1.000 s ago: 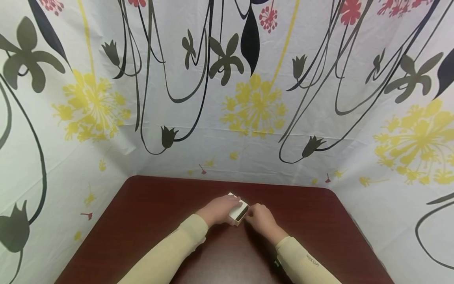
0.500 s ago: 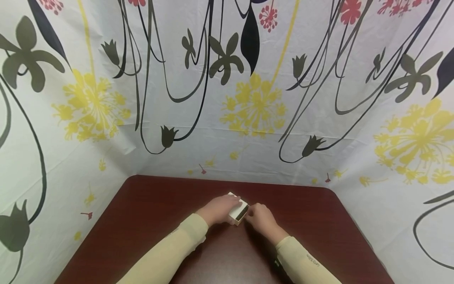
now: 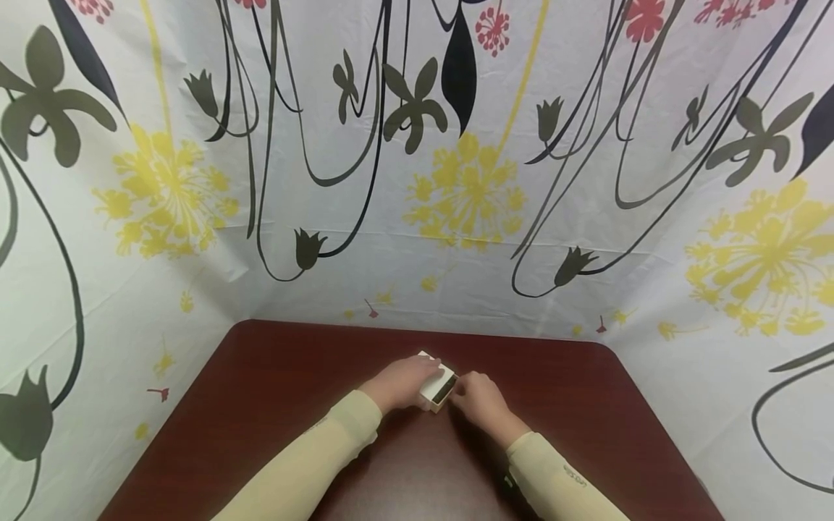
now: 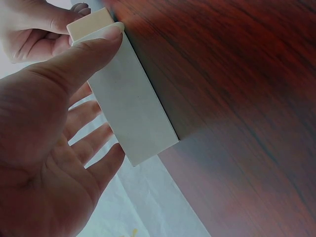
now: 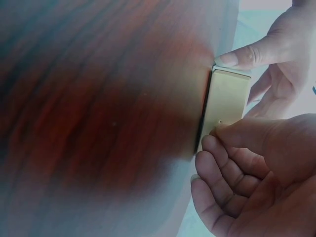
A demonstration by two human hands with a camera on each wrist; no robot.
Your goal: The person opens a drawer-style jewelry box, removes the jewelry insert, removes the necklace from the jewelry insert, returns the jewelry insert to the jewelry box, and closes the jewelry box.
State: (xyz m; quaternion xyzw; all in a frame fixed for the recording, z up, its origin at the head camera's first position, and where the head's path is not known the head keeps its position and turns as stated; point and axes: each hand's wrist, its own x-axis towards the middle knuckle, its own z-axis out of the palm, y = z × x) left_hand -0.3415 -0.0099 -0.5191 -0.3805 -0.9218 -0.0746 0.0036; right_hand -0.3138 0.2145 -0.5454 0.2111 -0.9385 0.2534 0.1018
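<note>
A small white box (image 4: 131,106) with a pale wooden drawer (image 5: 229,94) sits near the middle of the table. The drawer is slid partly out, and a dark gap shows behind its front in the head view. My left hand (image 3: 405,383) grips the white sleeve, thumb along one long edge and fingers on the opposite side. My right hand (image 3: 481,400) is at the drawer's front. Its thumb and forefinger pinch close together beside a small hole in that front, the other fingers curled. The fingertips hide whatever is between them. The drawer's inside looks dark.
The dark red wooden tabletop (image 3: 293,369) has rounded far corners. White fabric (image 3: 365,289) with a flower print hangs around its back and both sides. Both forearms, in pale yellow sleeves (image 3: 306,456), reach in from the front.
</note>
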